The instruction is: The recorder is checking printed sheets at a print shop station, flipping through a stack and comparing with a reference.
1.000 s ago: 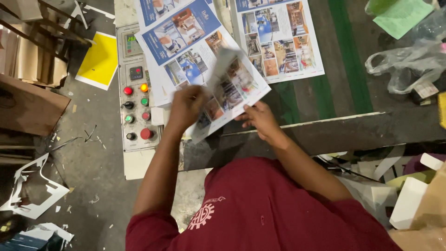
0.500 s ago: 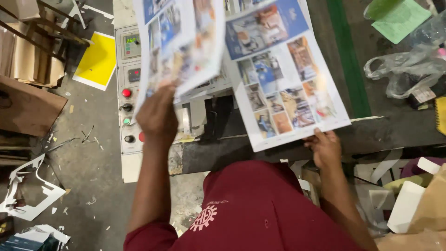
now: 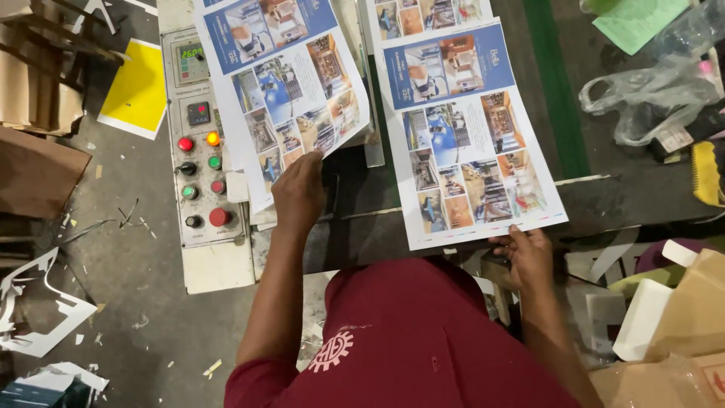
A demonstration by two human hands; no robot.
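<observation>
My left hand [image 3: 298, 195] grips the lower edge of a large printed sheet [image 3: 283, 83] with blue panels and small photographs, held over the machine bed. My right hand [image 3: 526, 253] pinches the near corner of a second printed sheet [image 3: 468, 136] of the same kind, which lies flat to the right. The two sheets sit side by side, slightly apart. My red-sleeved arms and red shirt fill the lower middle of the view.
A grey control panel [image 3: 198, 151] with red, green and orange buttons and a small display stands left of the sheets. A yellow sheet [image 3: 136, 91] and paper scraps lie on the floor at left. Clear plastic bags [image 3: 649, 98], a green paper [image 3: 642, 23] and cardboard boxes [image 3: 695, 317] are at right.
Both hands held one sheet near the machine edge. My left hand then lifted a sheet off to the left and now lowers it beside the other; my right hand moved right to the second sheet's corner.
</observation>
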